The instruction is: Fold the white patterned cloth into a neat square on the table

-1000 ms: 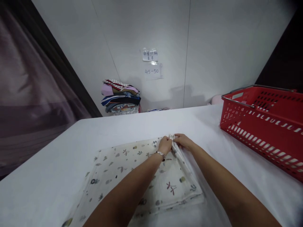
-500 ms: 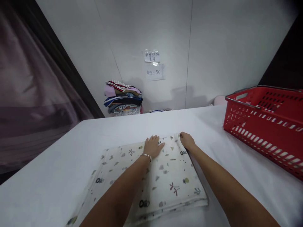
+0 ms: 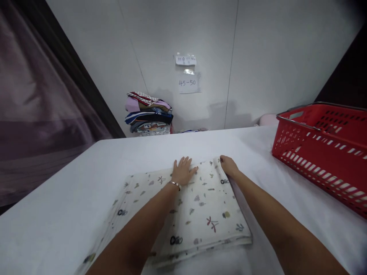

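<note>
A folded cream cloth printed with small plants and animals lies flat on the white table in front of me. My left hand, with a bracelet at the wrist, rests flat on the cloth's far edge, fingers spread. My right hand is at the cloth's far right corner, fingers curled down onto the edge; whether it pinches the fabric I cannot make out.
A red plastic basket with a metal handle stands on the table at the right. A stack of folded clothes sits behind the table against the white wall. Paper notes are stuck on the wall. A dark curtain hangs at the left.
A second ago both hands pinched the cloth's far corner together. The left hand then let go, slid left and flattened on the cloth. The right hand stayed at the corner.
</note>
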`<state>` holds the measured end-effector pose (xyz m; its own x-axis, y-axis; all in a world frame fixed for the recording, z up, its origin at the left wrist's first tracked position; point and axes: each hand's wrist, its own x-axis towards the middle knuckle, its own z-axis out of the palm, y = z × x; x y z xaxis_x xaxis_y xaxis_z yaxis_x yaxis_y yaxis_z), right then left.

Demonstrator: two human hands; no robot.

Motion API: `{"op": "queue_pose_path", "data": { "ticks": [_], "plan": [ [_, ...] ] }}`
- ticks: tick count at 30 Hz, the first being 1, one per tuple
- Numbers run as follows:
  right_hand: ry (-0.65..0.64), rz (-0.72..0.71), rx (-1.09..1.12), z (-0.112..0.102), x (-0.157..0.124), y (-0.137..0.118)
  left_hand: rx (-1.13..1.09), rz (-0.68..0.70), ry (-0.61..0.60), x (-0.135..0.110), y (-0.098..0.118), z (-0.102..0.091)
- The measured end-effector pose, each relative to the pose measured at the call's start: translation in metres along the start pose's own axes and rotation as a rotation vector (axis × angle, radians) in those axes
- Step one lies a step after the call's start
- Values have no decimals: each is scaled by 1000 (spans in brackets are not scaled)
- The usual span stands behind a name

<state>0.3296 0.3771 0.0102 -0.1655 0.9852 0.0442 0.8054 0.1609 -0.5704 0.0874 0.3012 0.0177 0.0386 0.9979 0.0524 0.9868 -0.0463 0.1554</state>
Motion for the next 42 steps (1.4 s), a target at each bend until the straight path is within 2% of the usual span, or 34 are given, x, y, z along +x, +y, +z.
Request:
{"op": "queue_pose_path", "data": {
  "ticks": [5, 9, 12, 14, 16, 18, 22, 26, 28, 32, 34, 37, 42],
  "plan": [
    [-12, -1, 28, -7, 1, 13, 62, -39, -32, -4, -22, -1],
    [-39, -8, 57, -10, 2, 14, 88, -50, -43, -3, -21, -3],
    [-34, 3, 61, -9, 2, 13, 102, 22, 49, -7, -1, -8],
    [-21, 17, 56, -8, 2, 12, 94, 195, 110, -11, 21, -11],
    [-10, 29, 49, -6, 2, 13, 73, 383, 109, -13, 43, -9],
    [-7, 31, 50, -6, 1, 14, 52, 458, 55, -12, 59, -4],
    [-5, 28, 64, -8, -1, 14, -4, 391, -89, -4, 62, 9],
    [-6, 55, 76, -9, 1, 13, -33, 384, -139, 0, 58, 8],
    [-10, 69, 85, -9, 2, 13, -44, 363, -134, 0, 64, 5],
    [-20, 82, 107, -10, 3, 14, -76, 393, -34, 4, 86, 5],
    [-26, 87, 114, -10, 4, 14, -78, 434, -63, 7, 93, 9],
    [-39, 105, 119, -10, 4, 13, -67, 440, -115, 10, 95, 18],
    [-77, 153, 155, -11, 7, 11, -63, 437, -102, 11, 92, 22]
  ]
}}
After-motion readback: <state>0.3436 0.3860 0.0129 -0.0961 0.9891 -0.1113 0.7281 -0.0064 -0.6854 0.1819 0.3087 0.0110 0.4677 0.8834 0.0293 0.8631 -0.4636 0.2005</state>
